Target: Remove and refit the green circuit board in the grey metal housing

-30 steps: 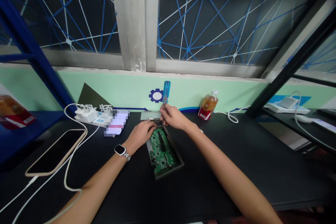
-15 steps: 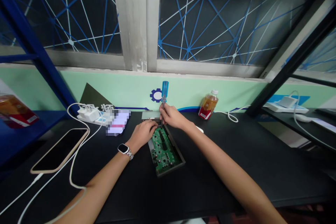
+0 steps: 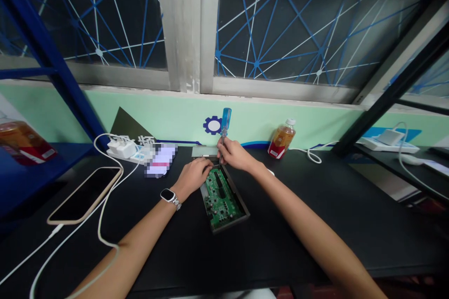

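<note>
Both hands work — right hand [image 3: 234,154] grips screwdriver [image 3: 224,124], left hand [image 3: 194,174] curled, steadying circuit board [image 3: 220,194].

blue screwdriver [image 3: 224,124] upright (tip down), green circuit board [image 3: 221,194]

Black tabletop [image 3: 315,224] across lower half. Pale green wall band [image 3: 168,119] at 12 o'clock, blue gear emblem [image 3: 212,125] on it. Above, dark windows [image 3: 298,23] crossed by blue and white line patterns, grey-white frame post [image 3: 187,23] between panes. Blue shelving upright [image 3: 52,56] at 10 o'clock. Black frame post [image 3: 393,88] at 2 o'clock.
</note>
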The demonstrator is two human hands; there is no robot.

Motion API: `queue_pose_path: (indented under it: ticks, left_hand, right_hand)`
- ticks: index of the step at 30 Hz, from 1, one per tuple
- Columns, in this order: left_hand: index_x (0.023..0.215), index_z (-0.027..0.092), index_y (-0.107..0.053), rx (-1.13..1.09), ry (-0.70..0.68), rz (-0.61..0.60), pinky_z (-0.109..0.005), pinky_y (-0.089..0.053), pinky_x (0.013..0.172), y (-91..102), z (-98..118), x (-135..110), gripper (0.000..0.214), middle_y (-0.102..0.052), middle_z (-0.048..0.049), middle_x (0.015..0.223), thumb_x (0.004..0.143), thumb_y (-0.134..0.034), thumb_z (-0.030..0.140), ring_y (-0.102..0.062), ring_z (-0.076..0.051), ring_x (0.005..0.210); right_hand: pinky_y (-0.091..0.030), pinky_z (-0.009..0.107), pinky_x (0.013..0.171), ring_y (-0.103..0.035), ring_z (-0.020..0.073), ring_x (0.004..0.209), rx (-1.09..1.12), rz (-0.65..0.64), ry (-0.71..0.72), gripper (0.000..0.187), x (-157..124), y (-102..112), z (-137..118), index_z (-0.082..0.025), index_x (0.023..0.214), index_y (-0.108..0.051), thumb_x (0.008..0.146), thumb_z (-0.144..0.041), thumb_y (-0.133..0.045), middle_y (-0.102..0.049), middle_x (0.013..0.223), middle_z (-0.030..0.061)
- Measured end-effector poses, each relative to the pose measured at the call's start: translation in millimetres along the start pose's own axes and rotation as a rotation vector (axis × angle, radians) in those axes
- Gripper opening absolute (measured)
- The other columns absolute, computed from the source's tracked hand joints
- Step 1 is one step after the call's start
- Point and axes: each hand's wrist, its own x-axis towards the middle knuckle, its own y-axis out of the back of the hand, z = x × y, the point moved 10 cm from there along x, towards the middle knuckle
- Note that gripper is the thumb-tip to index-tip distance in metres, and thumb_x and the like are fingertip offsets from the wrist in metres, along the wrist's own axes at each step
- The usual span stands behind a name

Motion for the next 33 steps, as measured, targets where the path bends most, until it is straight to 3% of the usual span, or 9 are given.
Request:
queue_pose_path:
  ticks: [7,33]
  left_hand:
    - [0.100,0.025,-0.068,-0.001,0.007,0.004,-0.031,-0.050,0.087,-2.1,-3.0,-0.6,0.019,-0.072,-0.0048,0.103,0.096,-0.050,0.024,-0.067,-0.022,0.099]
    - [0.101,0.025,-0.068,0.004,0.013,-0.013,-0.032,-0.050,0.084,-4.2,-2.7,-1.4,0.020,-0.071,-0.0054,0.104,0.097,-0.048,0.027,-0.066,-0.023,0.101]
  right_hand:
    - [-0.054,0.026,0.052,-0.064,0.0143,0.051,0.107,-0.025,-0.013,0.018,0.7,-1.9,5.9,-0.021,0.091,-0.045,0.103,-0.033,-0.038,-0.068,0.071,0.0019]
    - [-0.054,0.026,0.057,-0.064,0.0133,0.054,0.065,-0.043,0.019,0.015,-2.4,-4.7,2.6,-0.020,0.095,-0.047,0.102,-0.032,-0.040,-0.070,0.078,0.0027]
